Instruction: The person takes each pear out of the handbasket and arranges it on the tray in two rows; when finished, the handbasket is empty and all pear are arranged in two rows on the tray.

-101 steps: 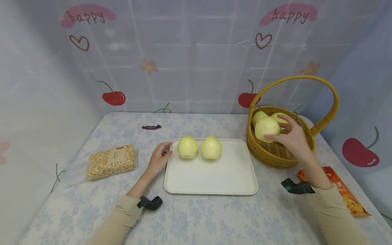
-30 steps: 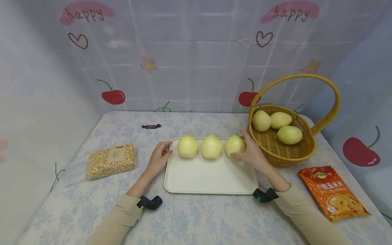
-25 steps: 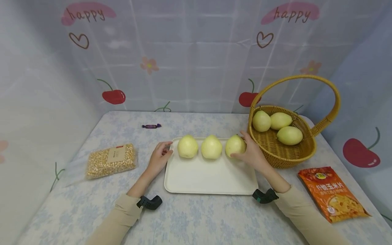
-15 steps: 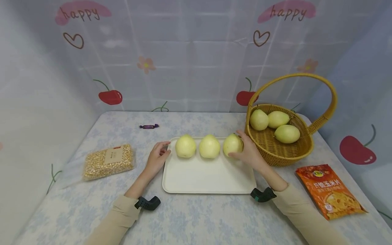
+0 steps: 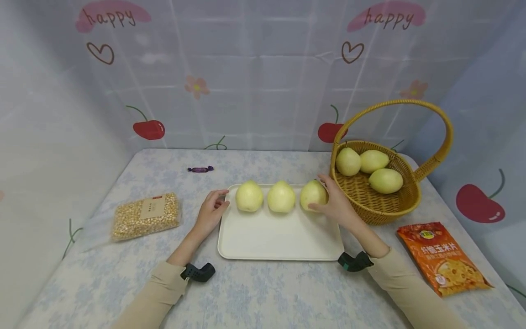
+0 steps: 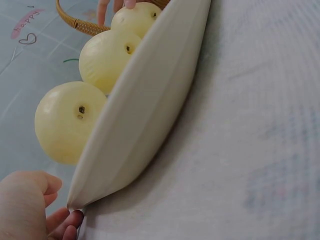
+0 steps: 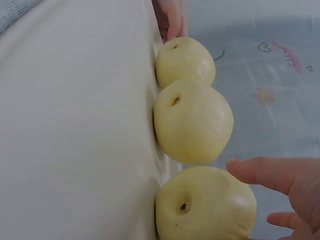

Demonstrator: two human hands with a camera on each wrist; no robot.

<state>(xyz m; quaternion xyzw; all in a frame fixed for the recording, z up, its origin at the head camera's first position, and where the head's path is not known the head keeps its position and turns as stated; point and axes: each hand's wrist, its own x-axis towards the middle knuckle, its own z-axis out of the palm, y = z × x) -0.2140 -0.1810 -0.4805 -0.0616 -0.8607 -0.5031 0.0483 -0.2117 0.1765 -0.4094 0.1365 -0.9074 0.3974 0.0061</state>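
Note:
Three pale yellow pears stand in a row along the back of a white tray [image 5: 279, 237]: left pear [image 5: 249, 196], middle pear [image 5: 281, 197], right pear [image 5: 312, 195]. The right hand [image 5: 339, 205] has its thumb and fingers around the right pear, which sits on the tray. In the right wrist view the thumb of the right hand [image 7: 285, 187] lies by that pear [image 7: 205, 205]. At the tray's left rim the left hand [image 5: 210, 214] rests with loosely bent fingers. In the left wrist view, fingertips of the left hand [image 6: 35, 207] touch the tray's corner [image 6: 135, 130].
A wicker basket [image 5: 380, 217] with a tall handle stands at the right back and holds three pears. In front of it lies an orange snack bag [image 5: 444, 258]. A bag of corn kernels [image 5: 145, 217] is at the left, and a purple wrapped candy [image 5: 200, 169] lies behind.
The right hand has moved left from the basket to the tray with a pear, now at the right of the row. During the last second both hands have kept their places.

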